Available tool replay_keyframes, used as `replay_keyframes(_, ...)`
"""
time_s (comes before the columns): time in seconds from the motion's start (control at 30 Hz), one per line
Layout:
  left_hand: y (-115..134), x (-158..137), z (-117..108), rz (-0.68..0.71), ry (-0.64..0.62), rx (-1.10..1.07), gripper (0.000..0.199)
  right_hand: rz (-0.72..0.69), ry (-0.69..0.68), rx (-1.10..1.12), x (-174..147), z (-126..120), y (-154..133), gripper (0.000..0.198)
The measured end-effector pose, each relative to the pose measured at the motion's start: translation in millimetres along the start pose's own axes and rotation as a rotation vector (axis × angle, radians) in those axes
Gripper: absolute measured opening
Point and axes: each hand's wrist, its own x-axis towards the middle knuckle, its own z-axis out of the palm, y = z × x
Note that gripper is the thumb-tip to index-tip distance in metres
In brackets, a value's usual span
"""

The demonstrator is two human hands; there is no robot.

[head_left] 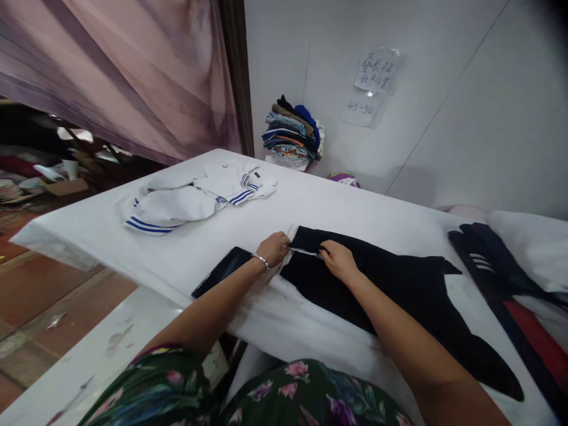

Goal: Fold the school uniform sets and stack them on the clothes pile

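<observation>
A black garment (399, 284) lies spread on the white table (186, 254), with light edging at its left end; its exact kind is unclear. My left hand (274, 248), a bracelet at its wrist, pinches that end near the light edge. Closed on the cloth a little farther right, my right hand (339, 259) grips the edge of the upper of two black panels. Part of the garment is hidden under my right forearm. A shiny black tablet-like thing (224, 272) rests flat beside my left forearm.
Across the table lies a white garment with blue stripes (190, 204). Folded clothes (293, 133) are stacked against the wall. More dark clothing (492, 266) with white stripes sits at the right. Handwritten notes (373, 74) hang on the wall; a pink curtain (168, 71) is at the left.
</observation>
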Motion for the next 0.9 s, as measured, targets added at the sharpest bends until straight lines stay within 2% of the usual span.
replay_keyframes(0.07, -1, -2, 2, -0.01, -0.041, 0.015, 0.015, -0.032, 0.057, 0.034, -3, 6, 0, 0.024)
replay_keyframes(0.17, 0, -3, 1, -0.068, -0.036, -0.023, 0.017, -0.082, 0.017, -0.002, -7, 16, -2, 0.024)
replay_keyframes(0.3, 3, 0, 1, -0.311, 0.007, -0.272, 0.021, -0.065, 0.015, 0.053, -7, 18, -1, 0.026)
replay_keyframes(0.4, 4, 1, 3, -0.422, -0.001, -0.388, 0.024, 0.0, 0.125, 0.17, -3, 12, -1, 0.031)
replay_keyframes(0.47, 5, -1, 4, -0.444, -0.003, -0.407, 0.027, 0.017, 0.17, 0.19, -3, 11, -3, 0.034)
replay_keyframes(0.5, 5, -3, 3, -0.452, 0.009, -0.411, 0.027, 0.003, 0.147, 0.17, -3, 12, -5, 0.034)
replay_keyframes(0.6, 12, -12, -3, -0.43, 0.058, -0.352, 0.031, -0.053, -0.032, 0.068, -9, 17, -10, 0.036)
replay_keyframes(0.7, 23, -21, -9, -0.358, -0.036, -0.286, 0.041, -0.034, -0.131, 0.083, -15, 19, -11, 0.043)
replay_keyframes(0.8, 35, -24, -8, -0.338, -0.134, -0.28, 0.044, -0.006, -0.112, 0.153, -20, 14, -9, 0.044)
replay_keyframes(0.9, 40, -21, -3, -0.321, -0.185, -0.392, 0.036, 0.005, -0.041, 0.082, -26, 6, -5, 0.044)
